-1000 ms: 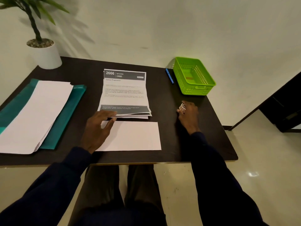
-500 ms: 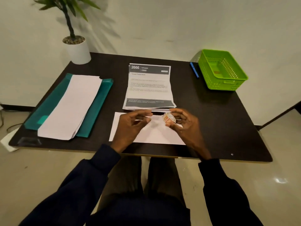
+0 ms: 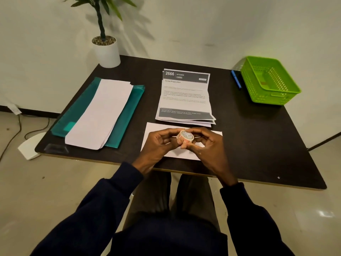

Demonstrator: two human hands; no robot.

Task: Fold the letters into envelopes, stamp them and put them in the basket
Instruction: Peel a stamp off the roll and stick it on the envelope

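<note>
Letters [image 3: 184, 97] lie in a small, slightly fanned stack at the middle of the dark table [image 3: 258, 135], printed side up, with a grey header on top. Just in front of them a white envelope [image 3: 180, 153] lies flat near the table's front edge, plain face up. Both hands are above that envelope, holding a small pale roll [image 3: 185, 136] between them. The left hand [image 3: 158, 145] has its fingers curled, with thumb and fingertips pinching the roll's left side. The right hand [image 3: 206, 145] wraps its bent fingers around the roll from the right and underneath.

A green basket [image 3: 287, 93] sits at the far right corner, well apart from the hands, with a blue pen [image 3: 236, 79] lying just beside its left wall. On the left side a teal folder [image 3: 129, 115] lies at an angle with a pile of white sheets [image 3: 103, 111] on top. A potted plant [image 3: 107, 52] stands at the far left corner.
</note>
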